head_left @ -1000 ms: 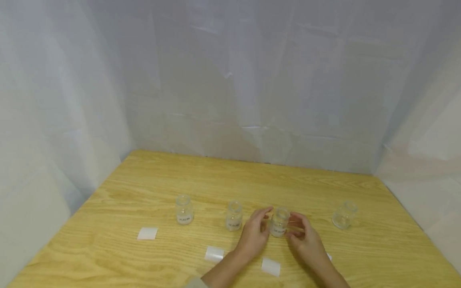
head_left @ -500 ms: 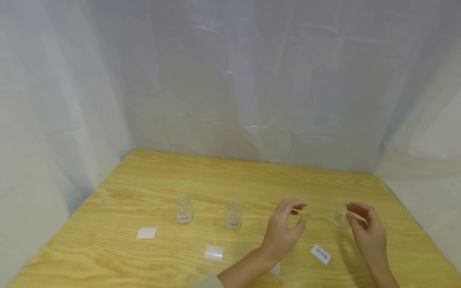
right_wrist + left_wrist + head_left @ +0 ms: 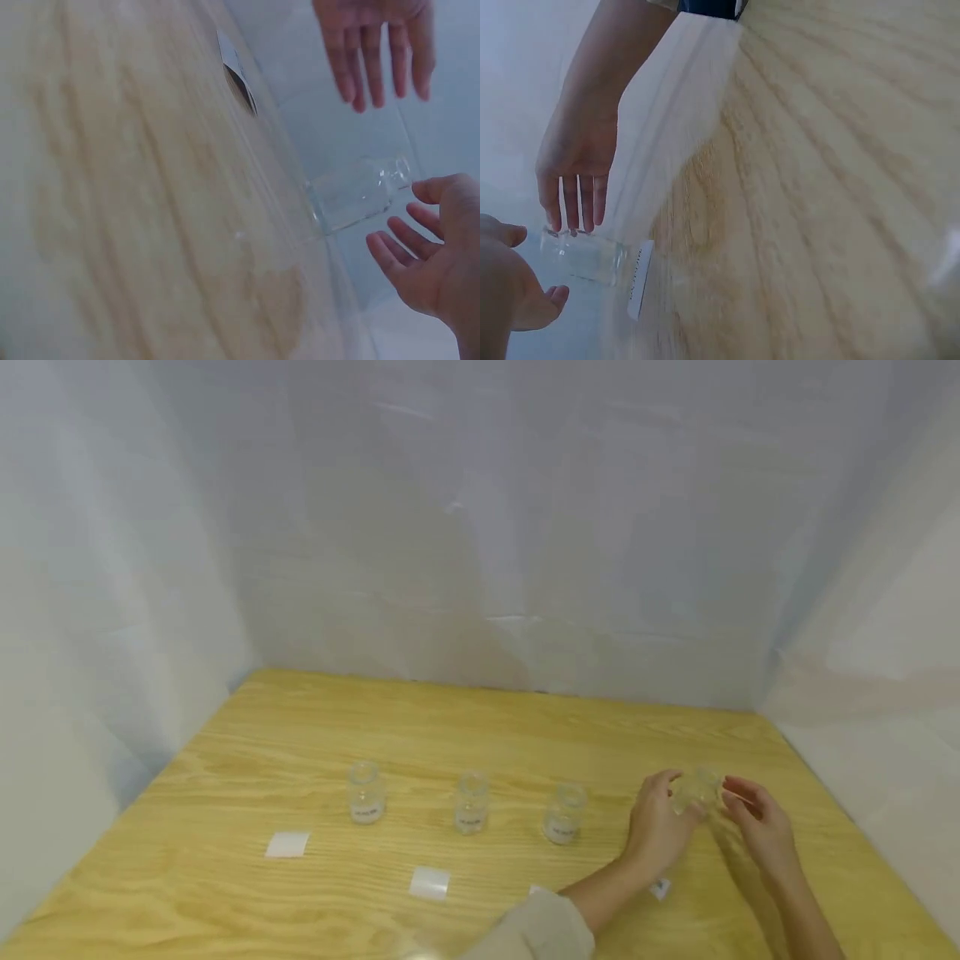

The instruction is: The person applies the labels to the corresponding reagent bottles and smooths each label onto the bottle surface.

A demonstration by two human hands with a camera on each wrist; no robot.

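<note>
Left hand (image 3: pixel 658 827) and right hand (image 3: pixel 763 839), relaxed and unclenched, flank a clear glass jar (image 3: pixel 349 196) at lower right of the head view.

The jar stands upright between them, so near the right hand that I can't tell whether they touch. Toward lower middle, three other jars (image 3: pixel 472 797) show white labels (image 3: pixel 367 812) low down, inside or outside I can't tell.

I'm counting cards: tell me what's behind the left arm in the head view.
A white card past the sleeve and a printed card past the forearm, both partly covered. Whatever else lies there is hidden.
</note>
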